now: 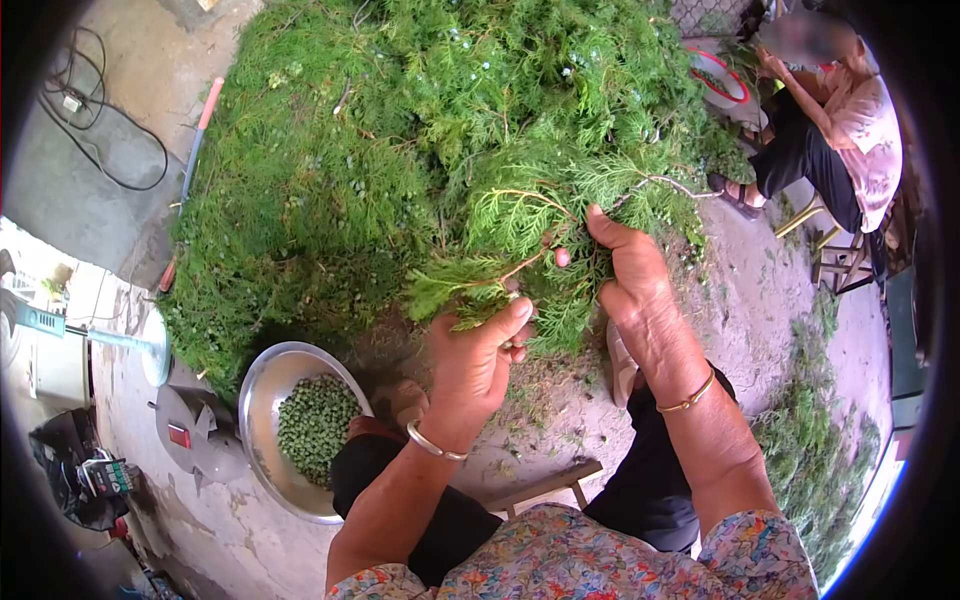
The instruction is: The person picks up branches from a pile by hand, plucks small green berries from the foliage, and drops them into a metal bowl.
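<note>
My right hand [635, 270] is closed round a leafy evergreen branch [530, 205], with its thumb up and fingertips showing through the sprays. Just below and left of it, my left hand [475, 355] is closed in a pinch at the branch's lower sprig; whatever lies between thumb and fingers is hidden. Behind both hands spreads a large heap of cut evergreen branches [330, 190], dotted with small pale berries. By my left knee, a metal basin [262, 385] holds many round green berries [318, 428].
At the upper right, another person [845, 130] sits on a stool near a red-rimmed bucket [720, 78]. A standing fan [45, 318] is at the left, beside a round stool [195, 440]. A black cable [110, 130] lies on the ground, upper left. More greenery [810, 470] lies lower right.
</note>
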Demonstrator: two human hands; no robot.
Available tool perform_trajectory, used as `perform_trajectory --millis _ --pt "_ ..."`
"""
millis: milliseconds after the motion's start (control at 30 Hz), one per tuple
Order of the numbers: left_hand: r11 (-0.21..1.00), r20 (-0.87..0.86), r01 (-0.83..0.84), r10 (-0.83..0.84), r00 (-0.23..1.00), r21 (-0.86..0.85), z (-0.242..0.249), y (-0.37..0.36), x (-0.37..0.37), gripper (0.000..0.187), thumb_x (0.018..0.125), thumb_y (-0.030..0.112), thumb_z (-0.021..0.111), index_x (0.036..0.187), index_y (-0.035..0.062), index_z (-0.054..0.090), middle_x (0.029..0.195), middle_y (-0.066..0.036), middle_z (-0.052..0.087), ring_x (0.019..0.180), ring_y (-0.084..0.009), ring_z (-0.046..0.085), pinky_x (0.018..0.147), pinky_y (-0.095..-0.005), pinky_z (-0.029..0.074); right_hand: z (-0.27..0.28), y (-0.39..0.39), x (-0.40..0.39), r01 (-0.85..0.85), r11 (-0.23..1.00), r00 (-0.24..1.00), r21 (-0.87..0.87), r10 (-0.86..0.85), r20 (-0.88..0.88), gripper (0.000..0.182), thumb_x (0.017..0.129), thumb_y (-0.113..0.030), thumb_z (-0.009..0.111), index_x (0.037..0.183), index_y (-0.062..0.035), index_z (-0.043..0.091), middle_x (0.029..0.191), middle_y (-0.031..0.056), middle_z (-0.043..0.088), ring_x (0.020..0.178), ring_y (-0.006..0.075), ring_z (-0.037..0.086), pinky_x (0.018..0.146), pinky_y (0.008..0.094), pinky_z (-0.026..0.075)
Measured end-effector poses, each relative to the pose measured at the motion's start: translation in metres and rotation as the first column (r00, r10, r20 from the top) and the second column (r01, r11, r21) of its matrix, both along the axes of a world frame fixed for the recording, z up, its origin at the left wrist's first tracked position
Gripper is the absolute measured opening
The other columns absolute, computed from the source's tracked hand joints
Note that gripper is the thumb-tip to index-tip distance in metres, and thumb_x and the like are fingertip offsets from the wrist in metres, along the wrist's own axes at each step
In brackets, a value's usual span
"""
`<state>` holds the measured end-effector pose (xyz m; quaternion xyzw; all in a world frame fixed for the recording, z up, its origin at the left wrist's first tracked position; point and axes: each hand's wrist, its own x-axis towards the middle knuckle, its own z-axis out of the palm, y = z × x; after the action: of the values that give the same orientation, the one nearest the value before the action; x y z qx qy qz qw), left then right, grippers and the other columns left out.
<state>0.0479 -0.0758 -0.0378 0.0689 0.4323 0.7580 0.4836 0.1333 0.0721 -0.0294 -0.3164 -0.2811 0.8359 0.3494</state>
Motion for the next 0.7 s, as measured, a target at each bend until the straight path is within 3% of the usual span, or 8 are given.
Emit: perform_trajectory --millis 133,233,300,433,500,567,700 --pt "0.999 0.026 -0.004 0.005 1.000 -0.033 0.005 -0.001 -0.001 0.017 0.078 0.005 0.067 0.092 0.0024 0.057 0.070 -0.007 0.059 0.052 -0.0108 0.051 0.041 -0.0224 0.035 0.002 -0.002 -0.002 0.002 1.000 1.000 -0.015 -0.002 0.019 0.016 0.092 -0.013 0.051 0.101 -0.0009 0.054 0.088 0.0114 0.062 0.072 0.0217 0.060 0.060 0.0332 0.053" --pt "0.995 -0.046 0.020 -0.024 0.999 -0.096 0.010 -0.003 0.000 0.016 0.079 0.007 0.068 0.090 0.0008 0.057 0.066 -0.008 0.058 0.047 -0.0104 0.048 0.038 -0.0211 0.032 0.002 0.002 0.000 0.042 0.998 0.998 -0.038 -0.040 0.051 0.015 0.092 -0.013 0.050 0.100 -0.0005 0.054 0.089 0.0114 0.061 0.072 0.0221 0.059 0.059 0.0333 0.053" --pt "0.983 -0.112 0.155 -0.166 0.980 -0.101 0.010 -0.006 0.000 0.018 0.080 0.006 0.066 0.094 0.0029 0.055 0.077 -0.006 0.058 0.051 -0.0121 0.049 0.040 -0.0211 0.033 0.003 0.007 0.001 0.078 0.996 0.995 -0.047 -0.074 0.073 0.015 0.092 -0.013 0.050 0.099 -0.0002 0.054 0.089 0.0115 0.061 0.071 0.0224 0.059 0.058 0.0333 0.053" --pt "0.961 -0.151 0.220 -0.246 0.957 -0.167 0.016 -0.007 0.007 0.017 0.081 0.006 0.065 0.093 0.0019 0.054 0.077 -0.006 0.056 0.052 -0.0139 0.052 0.037 -0.0213 0.032 0.011 0.010 0.006 0.104 0.993 0.990 -0.058 -0.098 0.103 0.015 0.093 -0.012 0.048 0.098 0.0013 0.054 0.088 0.0125 0.061 0.071 0.0236 0.061 0.056 0.0330 0.052" --pt "0.957 -0.193 0.238 -0.267 0.944 -0.164 0.025 -0.008 0.007 0.017 0.081 0.008 0.065 0.092 0.0016 0.054 0.072 -0.007 0.057 0.049 -0.0130 0.051 0.036 -0.0206 0.031 0.011 0.013 0.006 0.107 0.992 0.984 -0.068 -0.095 0.150 0.015 0.093 -0.011 0.049 0.097 0.0020 0.054 0.087 0.0129 0.061 0.069 0.0243 0.061 0.052 0.0322 0.051" --pt "0.901 -0.216 0.342 -0.401 0.890 -0.267 0.035 -0.010 0.004 0.017 0.082 0.011 0.063 0.092 0.0016 0.054 0.064 -0.008 0.056 0.045 -0.0116 0.049 0.037 -0.0203 0.030 0.014 0.011 0.008 0.081 0.996 0.989 -0.043 -0.075 0.127 0.014 0.093 -0.010 0.049 0.097 0.0025 0.054 0.086 0.0134 0.061 0.068 0.0246 0.061 0.050 0.0315 0.050" --pt "0.885 -0.268 0.356 -0.436 0.859 -0.299 0.040 -0.012 0.003 0.016 0.082 0.014 0.061 0.091 0.0015 0.054 0.058 -0.008 0.055 0.042 -0.0104 0.047 0.037 -0.0202 0.029 0.016 0.009 0.006 0.077 0.997 0.988 -0.022 -0.073 0.136 0.014 0.091 -0.008 0.051 0.096 0.0041 0.053 0.083 0.0145 0.061 0.063 0.0252 0.061 0.043 0.0296 0.045"
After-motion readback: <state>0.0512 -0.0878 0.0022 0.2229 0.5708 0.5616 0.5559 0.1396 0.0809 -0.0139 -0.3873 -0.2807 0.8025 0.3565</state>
